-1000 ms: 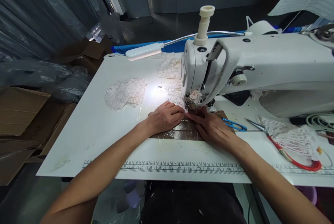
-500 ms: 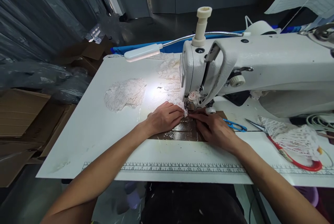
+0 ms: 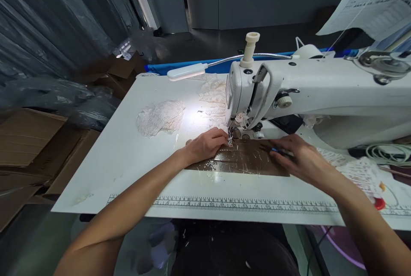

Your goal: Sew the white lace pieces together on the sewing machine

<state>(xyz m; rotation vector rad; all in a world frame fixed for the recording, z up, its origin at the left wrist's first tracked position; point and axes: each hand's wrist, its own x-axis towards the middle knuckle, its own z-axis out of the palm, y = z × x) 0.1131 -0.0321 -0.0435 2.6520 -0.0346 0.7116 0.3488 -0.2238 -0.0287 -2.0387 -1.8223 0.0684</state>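
Observation:
My left hand (image 3: pixel 207 144) rests on the white table (image 3: pixel 122 164), its fingertips pinched on a small lace piece (image 3: pixel 230 141) right under the presser foot of the white sewing machine (image 3: pixel 321 91). My right hand (image 3: pixel 302 159) lies further right at the edge of the brown taped patch (image 3: pixel 244 160), fingers curled over blue thread snips (image 3: pixel 275 151), of which only a bit of handle shows. The hand is slightly blurred.
A flat pile of white lace (image 3: pixel 160 117) lies under the gooseneck lamp (image 3: pixel 186 71). More lace (image 3: pixel 362 173), a red scissors handle (image 3: pixel 379 203) and cables (image 3: pixel 385 154) sit at the right. A printed ruler (image 3: pixel 224 203) runs along the front edge. Cardboard boxes (image 3: pixel 28 139) stand to the left.
My right hand left the needle area and slid right onto the blue snips. My left hand stayed by the presser foot. The view shifted slightly.

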